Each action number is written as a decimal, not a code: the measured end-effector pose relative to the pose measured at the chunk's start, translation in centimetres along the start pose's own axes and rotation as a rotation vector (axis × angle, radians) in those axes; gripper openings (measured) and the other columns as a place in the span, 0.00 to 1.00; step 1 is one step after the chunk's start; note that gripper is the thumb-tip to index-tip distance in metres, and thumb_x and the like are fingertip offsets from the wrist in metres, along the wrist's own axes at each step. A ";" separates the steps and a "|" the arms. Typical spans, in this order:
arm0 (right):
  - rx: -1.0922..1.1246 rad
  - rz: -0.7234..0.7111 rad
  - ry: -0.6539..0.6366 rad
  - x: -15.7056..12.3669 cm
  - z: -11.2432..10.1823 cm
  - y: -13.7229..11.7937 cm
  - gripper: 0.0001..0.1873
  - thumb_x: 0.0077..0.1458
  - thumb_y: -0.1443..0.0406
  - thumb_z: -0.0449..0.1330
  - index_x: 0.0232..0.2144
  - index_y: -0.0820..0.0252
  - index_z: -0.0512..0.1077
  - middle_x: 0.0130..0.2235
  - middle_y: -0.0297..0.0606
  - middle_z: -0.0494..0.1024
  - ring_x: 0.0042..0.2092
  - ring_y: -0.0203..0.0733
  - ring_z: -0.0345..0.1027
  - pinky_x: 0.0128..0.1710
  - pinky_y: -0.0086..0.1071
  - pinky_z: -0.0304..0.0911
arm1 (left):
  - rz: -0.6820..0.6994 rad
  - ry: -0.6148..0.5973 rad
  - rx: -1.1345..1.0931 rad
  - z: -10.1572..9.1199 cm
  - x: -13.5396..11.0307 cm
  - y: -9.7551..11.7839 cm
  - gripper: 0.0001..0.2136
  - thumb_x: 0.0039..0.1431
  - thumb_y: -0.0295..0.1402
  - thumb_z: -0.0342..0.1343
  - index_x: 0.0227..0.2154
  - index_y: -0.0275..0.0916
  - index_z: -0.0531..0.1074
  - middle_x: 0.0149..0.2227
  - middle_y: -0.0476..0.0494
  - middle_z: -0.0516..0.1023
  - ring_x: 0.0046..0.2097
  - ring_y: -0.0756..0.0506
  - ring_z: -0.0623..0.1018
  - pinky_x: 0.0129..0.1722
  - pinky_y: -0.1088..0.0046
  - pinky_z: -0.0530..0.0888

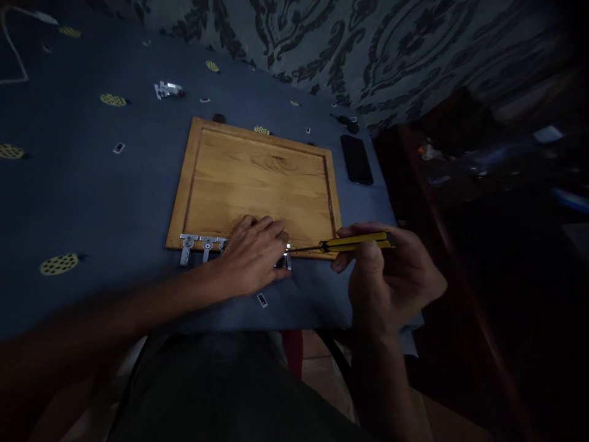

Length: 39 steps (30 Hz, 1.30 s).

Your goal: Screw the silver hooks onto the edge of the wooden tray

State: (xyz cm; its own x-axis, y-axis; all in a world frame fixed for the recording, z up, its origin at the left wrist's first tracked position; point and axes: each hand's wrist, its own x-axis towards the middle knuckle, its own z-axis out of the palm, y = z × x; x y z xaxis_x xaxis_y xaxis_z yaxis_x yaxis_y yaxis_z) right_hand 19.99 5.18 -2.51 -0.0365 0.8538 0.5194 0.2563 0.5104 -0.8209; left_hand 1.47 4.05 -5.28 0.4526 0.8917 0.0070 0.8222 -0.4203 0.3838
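A wooden panel [257,178] with a raised frame lies flat on the blue cloth. Along its near edge sit several metal hinges [188,245], their arms sticking out past the wood. My left hand [251,255] rests over this edge, fingers bent and closed around a hinge [288,259] that is mostly hidden beneath them. In my right hand [396,270], gripped between thumb and fingers, is a screwdriver [356,242] with a yellow and black handle. Its thin shaft points left, and the tip reaches the hinge beside my left fingertips; exact contact is hard to see.
Another metal hinge [170,90] lies on the cloth [92,196] behind the panel. A black phone [356,159] and a small dark object [346,123] lie to the right. A white cable [18,61] is at far left. The patterned wall [313,43] borders the back.
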 end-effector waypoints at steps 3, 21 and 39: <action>0.003 0.000 -0.009 0.1 0.0 0.0 0.06 0.62 0.61 0.67 0.40 0.56 0.80 0.36 0.33 0.84 0.22 0.32 0.71 0.20 0.29 0.68 | -0.004 -0.013 -0.003 -0.2 0.0 0.1 0.21 0.63 0.46 0.65 0.47 0.33 0.76 0.48 0.37 0.78 0.54 0.35 0.75 0.52 0.59 0.65; 0.004 -0.005 -0.248 0.8 -1.3 -0.5 0.08 0.61 0.64 0.68 0.44 0.50 0.82 0.39 0.33 0.85 0.27 0.35 0.75 0.26 0.34 0.72 | -0.009 -0.036 -0.008 -0.3 0.0 0.2 0.21 0.64 0.46 0.64 0.47 0.32 0.75 0.49 0.36 0.78 0.54 0.35 0.74 0.53 0.59 0.65; -0.048 0.103 -0.200 1.1 -0.6 -1.2 0.03 0.59 0.62 0.70 0.37 0.52 0.81 0.36 0.31 0.83 0.25 0.33 0.72 0.25 0.30 0.71 | 0.026 0.054 0.025 0.5 -0.1 -0.1 0.21 0.62 0.47 0.65 0.46 0.33 0.75 0.47 0.38 0.78 0.52 0.36 0.75 0.50 0.61 0.65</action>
State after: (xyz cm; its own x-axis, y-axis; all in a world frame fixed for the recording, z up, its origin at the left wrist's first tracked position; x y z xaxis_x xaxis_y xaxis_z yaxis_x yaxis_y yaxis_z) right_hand 20.26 5.43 -0.84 -0.1974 0.9068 0.3725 0.3136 0.4184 -0.8524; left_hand 1.46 3.90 -5.75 0.4556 0.8877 0.0664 0.8190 -0.4472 0.3595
